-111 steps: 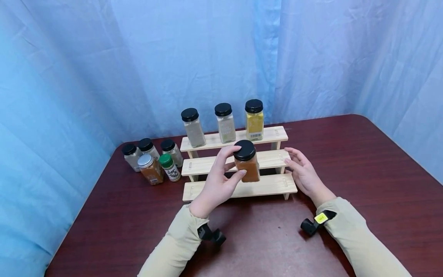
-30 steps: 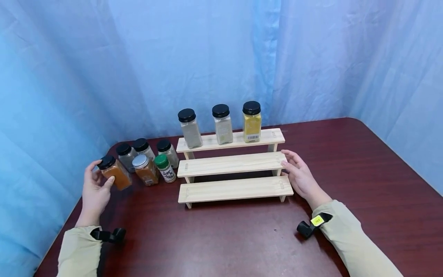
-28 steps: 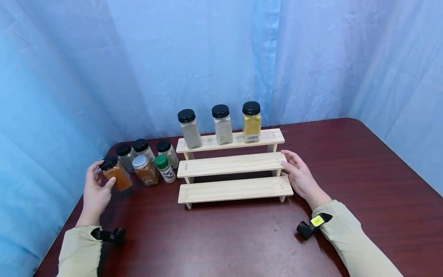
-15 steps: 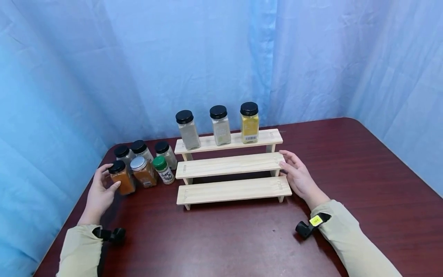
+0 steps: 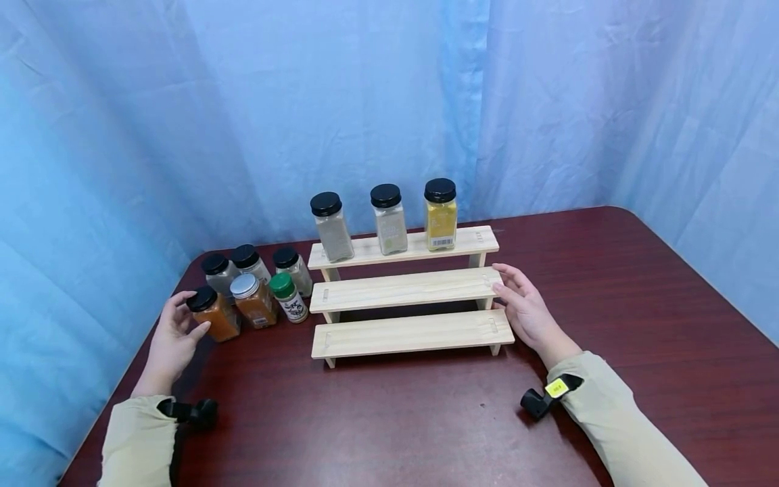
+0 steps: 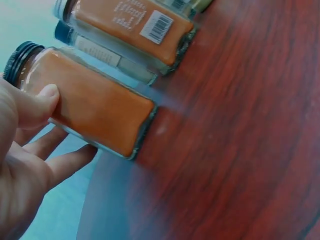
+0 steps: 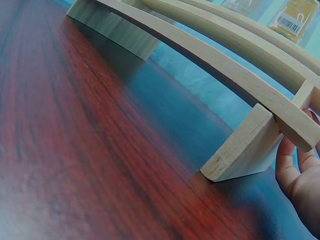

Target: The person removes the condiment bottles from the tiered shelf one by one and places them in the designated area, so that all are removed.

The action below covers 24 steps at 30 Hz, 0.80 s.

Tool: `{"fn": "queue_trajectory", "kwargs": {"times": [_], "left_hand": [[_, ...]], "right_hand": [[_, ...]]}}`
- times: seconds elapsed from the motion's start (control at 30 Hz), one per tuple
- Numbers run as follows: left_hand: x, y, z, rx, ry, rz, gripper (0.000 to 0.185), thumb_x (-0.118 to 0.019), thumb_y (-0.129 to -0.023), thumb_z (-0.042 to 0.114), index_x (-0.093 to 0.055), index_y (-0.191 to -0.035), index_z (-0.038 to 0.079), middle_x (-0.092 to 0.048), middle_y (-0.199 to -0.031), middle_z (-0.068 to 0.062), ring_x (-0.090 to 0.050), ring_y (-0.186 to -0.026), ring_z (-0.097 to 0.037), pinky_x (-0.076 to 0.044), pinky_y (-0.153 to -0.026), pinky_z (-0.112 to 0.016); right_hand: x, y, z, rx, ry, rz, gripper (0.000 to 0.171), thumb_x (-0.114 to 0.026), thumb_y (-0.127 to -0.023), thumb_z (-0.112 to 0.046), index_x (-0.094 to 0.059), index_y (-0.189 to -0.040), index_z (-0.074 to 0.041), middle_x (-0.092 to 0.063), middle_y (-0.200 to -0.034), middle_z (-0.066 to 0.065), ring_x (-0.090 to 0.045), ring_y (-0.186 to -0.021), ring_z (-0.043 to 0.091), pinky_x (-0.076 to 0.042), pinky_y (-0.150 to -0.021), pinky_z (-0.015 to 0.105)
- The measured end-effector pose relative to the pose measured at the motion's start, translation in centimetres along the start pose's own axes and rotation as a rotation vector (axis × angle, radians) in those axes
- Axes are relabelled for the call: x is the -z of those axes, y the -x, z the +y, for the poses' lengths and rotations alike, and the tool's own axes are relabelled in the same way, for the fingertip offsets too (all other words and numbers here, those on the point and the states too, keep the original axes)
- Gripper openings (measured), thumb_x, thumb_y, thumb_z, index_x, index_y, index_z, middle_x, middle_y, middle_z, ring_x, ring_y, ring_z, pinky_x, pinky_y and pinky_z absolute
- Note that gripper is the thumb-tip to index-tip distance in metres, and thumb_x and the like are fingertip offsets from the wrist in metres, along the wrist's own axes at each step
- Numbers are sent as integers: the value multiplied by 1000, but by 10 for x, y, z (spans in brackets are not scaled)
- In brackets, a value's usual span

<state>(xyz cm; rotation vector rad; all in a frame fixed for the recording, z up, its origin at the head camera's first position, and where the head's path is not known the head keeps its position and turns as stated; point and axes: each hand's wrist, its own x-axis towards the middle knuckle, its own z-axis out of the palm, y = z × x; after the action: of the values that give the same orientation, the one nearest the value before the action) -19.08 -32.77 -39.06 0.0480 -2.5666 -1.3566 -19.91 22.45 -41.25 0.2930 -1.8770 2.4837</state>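
Observation:
In the head view my left hand [image 5: 172, 343] holds a black-lidded spice jar [image 5: 220, 320] of orange-brown powder at the left. The left wrist view shows its thumb [image 6: 49, 92] on the near face of the jar and the other fingers on the far side. My right hand [image 5: 531, 313] grips the right end of the three-step wooden rack [image 5: 408, 336], around the middle shelf. Three black-lidded jars stand on the top shelf: two pale ones, including one in the middle [image 5: 391, 231], and a yellow one [image 5: 441, 223]. The two lower shelves are bare.
Beside the held jar stand a silver-lidded orange jar [image 5: 257, 308], a green-capped shaker [image 5: 294, 304] and three black-lidded pale jars, one near the rack [image 5: 298, 276]. A dark red table [image 5: 377, 426] lies beneath; blue curtains [image 5: 341, 95] hang around it.
The orange-brown jar has gone from in front of the rack to the left group in my left hand, lowered to the table beside the silver-lidded jar. My right hand has stayed at the rack's end.

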Motion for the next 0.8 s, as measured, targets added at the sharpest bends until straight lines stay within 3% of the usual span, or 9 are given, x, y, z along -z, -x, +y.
{"fn": "queue_trajectory", "kwargs": {"times": [0.13,0.2,0.27,0.37,0.47,0.63,0.8], "left_hand": [[2,1,2,-37,-17,14,58,-52,-92,-7,-29,-142,14,-44,-122,7,-46,-120,-7,-41,-87,-4],[1,1,6,-44,-46,40,53,-54,-92,-3,-34,-139,10,-47,-120,7,-47,-112,-2,-38,-79,1],[-1,2,11,-24,-66,80,50,-58,-92,2,-38,-137,8,-51,-122,-2,-49,-109,-7,-37,-74,1],[-3,2,21,9,-97,109,48,-58,-93,11,-39,-137,7,-49,-131,-19,-49,-115,-27,-35,-71,0],[-4,2,28,47,-126,122,48,-56,-95,18,-38,-138,7,-45,-136,-22,-45,-122,-36,-36,-74,-6],[-6,0,31,69,-171,163,45,-57,-95,20,-44,-136,6,-45,-136,-23,-46,-122,-37,-44,-79,-17],[-9,-2,30,61,-197,199,41,-58,-94,18,-49,-132,7,-48,-135,-21,-49,-120,-35,-40,-74,-11]], "right_hand": [[0,0,-1,-2,2,5,29,-47,-98,-7,-50,-120,-27,-54,-112,-11,-55,-98,3,-45,-80,24],[0,0,-1,-3,-3,4,29,-47,-98,-7,-50,-120,-26,-54,-111,-11,-55,-98,3,-45,-80,24],[0,0,0,-5,-5,2,29,-47,-98,-8,-50,-120,-27,-54,-111,-11,-56,-98,3,-45,-80,23],[0,0,0,-5,-8,2,29,-47,-99,-8,-50,-121,-26,-54,-112,-11,-56,-98,3,-45,-80,23],[0,0,0,-3,-5,0,29,-47,-99,-8,-50,-121,-26,-54,-112,-11,-56,-98,3,-45,-80,23],[0,-1,1,-2,1,-3,29,-47,-99,-8,-51,-120,-27,-54,-112,-11,-55,-98,3,-45,-80,24],[0,-1,1,0,0,-4,29,-47,-98,-7,-50,-121,-25,-54,-112,-11,-55,-99,3,-44,-81,24]]}}
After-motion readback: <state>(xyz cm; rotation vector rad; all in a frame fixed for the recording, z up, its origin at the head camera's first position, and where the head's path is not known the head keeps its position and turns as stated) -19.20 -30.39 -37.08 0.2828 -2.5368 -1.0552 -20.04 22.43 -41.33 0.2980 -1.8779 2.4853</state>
